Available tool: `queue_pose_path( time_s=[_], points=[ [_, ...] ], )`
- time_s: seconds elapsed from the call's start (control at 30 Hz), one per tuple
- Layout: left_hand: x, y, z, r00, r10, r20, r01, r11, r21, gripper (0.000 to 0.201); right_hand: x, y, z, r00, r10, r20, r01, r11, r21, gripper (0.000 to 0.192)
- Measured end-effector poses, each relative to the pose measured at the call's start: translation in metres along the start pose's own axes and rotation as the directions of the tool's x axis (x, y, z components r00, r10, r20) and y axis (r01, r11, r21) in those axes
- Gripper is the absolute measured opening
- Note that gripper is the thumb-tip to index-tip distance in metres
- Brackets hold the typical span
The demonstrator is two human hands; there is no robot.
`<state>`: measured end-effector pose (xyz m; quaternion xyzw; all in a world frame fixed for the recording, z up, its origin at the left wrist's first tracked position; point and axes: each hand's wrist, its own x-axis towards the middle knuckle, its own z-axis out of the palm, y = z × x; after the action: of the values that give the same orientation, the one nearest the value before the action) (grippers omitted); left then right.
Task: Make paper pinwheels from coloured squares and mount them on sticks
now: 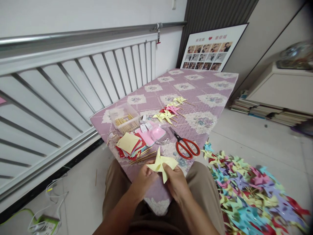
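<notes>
We hold the yellow paper pinwheel (162,164), left hand (144,181) and right hand (176,182) fingers pinched on its folds. Light, flimsy, creases easily; grip near centre.

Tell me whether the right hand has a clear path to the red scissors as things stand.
Probably yes. The red scissors lie open on the quilt just ahead of the right hand, with nothing between them. But that hand and the left hand are both holding the yellow paper pinwheel.

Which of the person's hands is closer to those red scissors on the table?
The right hand. It holds the yellow paper pinwheel just below the red scissors. The left hand grips the pinwheel's other side, farther left of the scissors.
</notes>
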<state>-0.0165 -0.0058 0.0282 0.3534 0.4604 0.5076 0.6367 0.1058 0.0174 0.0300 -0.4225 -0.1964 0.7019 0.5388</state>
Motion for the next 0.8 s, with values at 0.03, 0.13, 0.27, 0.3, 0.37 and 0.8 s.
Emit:
queue_pose_path(
  time_s=[0.03, 0.13, 0.27, 0.3, 0.37, 0.8],
  points=[
    [0.0, -0.004, 0.005, 1.0, 0.002, 0.0, -0.002, 1.0, -0.019, 0.051, 0.0, 0.001, 0.001, 1.0, -0.006, -0.004, 0.006, 1.0, 0.015, 0.028],
    [0.004, -0.012, 0.018, 0.997, -0.003, -0.073, -0.002, 0.998, -0.062, 0.046, -0.002, 0.006, 0.005, 0.999, -0.024, -0.032, 0.026, 0.998, 0.052, 0.03],
    [0.01, -0.017, 0.027, 0.977, -0.002, -0.211, -0.006, 0.999, -0.041, 0.034, -0.005, 0.013, 0.009, 0.997, -0.044, -0.057, 0.051, 0.992, 0.116, 0.032],
    [0.011, -0.018, 0.027, 0.972, 0.001, -0.236, -0.008, 1.0, -0.028, 0.031, -0.005, 0.014, 0.01, 0.997, -0.047, -0.061, 0.055, 0.989, 0.135, 0.032],
    [0.012, -0.02, 0.026, 0.961, 0.012, -0.278, -0.01, 1.0, 0.007, 0.028, -0.007, 0.015, 0.011, 0.997, -0.042, -0.062, 0.052, 0.984, 0.17, 0.033],
    [0.017, -0.014, 0.023, 0.92, -0.003, -0.391, 0.037, 0.996, 0.082, 0.021, -0.012, 0.014, 0.014, 1.0, 0.005, -0.008, -0.004, 0.987, 0.158, 0.031]
  ],
)
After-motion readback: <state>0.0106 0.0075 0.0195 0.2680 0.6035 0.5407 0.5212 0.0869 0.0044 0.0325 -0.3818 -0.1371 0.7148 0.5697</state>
